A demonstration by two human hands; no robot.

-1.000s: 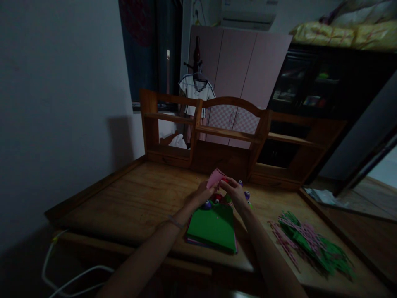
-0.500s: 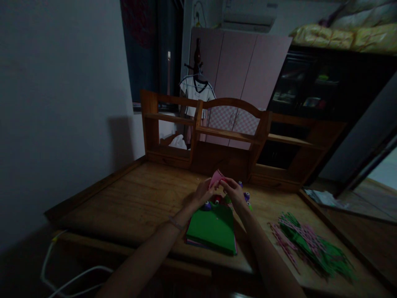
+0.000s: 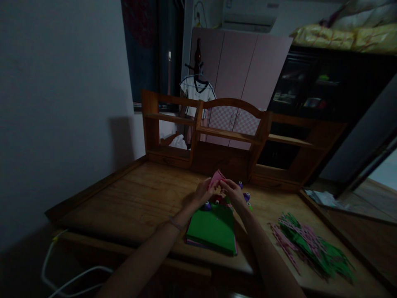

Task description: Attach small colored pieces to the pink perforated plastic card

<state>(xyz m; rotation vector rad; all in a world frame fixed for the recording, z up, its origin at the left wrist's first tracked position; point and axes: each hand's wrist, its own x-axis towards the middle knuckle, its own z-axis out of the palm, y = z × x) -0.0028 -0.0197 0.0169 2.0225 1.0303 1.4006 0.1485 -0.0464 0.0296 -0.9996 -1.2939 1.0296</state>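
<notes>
Left hand (image 3: 203, 191) and right hand (image 3: 233, 192) both pinch a pink paper (image 3: 216, 178) just above the counter (image 3: 139, 198), near its shelf. Below them lie a green stack (image 3: 212, 228) and what look like small punches (image 3: 247, 195); cut strips (image 3: 310, 244) lie well to the right.

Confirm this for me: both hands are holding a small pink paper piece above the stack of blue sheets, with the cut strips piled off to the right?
Not quite. The stack of sheets is green on top, not blue, as the head view shows. The rest holds: the left hand and right hand hold the pink paper piece above it, and the cut strips lie to the right.
</notes>
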